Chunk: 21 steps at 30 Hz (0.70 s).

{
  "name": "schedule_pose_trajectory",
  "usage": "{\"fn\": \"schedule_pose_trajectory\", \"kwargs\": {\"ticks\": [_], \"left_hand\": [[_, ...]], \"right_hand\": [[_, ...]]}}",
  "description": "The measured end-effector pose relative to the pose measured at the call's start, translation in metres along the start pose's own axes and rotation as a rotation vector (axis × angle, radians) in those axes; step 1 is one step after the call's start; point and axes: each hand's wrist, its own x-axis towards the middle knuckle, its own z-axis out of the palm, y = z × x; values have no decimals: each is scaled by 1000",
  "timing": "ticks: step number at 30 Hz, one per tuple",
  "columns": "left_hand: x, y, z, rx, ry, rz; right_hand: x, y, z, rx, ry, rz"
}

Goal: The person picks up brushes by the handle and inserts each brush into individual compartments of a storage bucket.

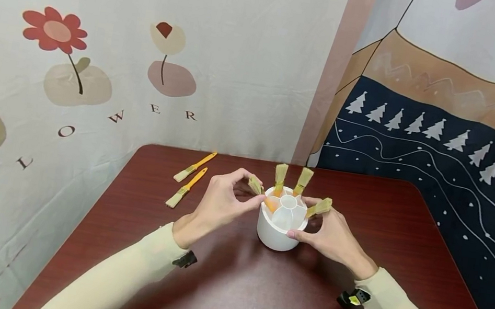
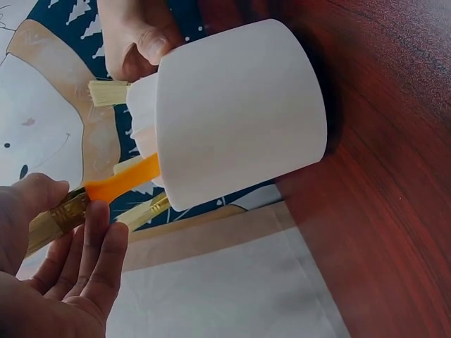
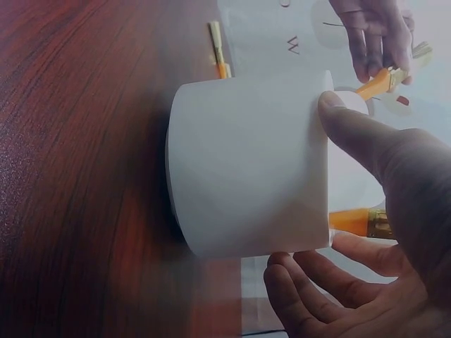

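Head view: we pinch one brush (image 1: 271, 205) in our left hand (image 1: 222, 196), its handle inside the white holder (image 1: 277, 237) on the desk (image 1: 232, 300) — our right hand (image 1: 337, 236) grips the holder's right side. Three other brushes (image 1: 280, 174) rest inside; two brushes (image 1: 187, 186) lie left.

White round holder (image 1: 278, 237), compartmented inside, upright on counter (image 1: 228, 294). Orange-handled brush (image 2: 130, 179) slanted at its left side, handle down past rim, pale bristles outward. Three similar brushes (image 1: 280, 176) inside, bristles up, splaying outward.
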Motion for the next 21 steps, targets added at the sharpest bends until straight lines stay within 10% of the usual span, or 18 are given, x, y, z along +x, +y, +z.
{"fn": "schedule_pose_trajectory", "kwargs": {"ticks": [21], "left_hand": [[4, -21, 15, 156, -64, -52]], "right_hand": [[0, 1, 0, -24, 5, -8]]}}
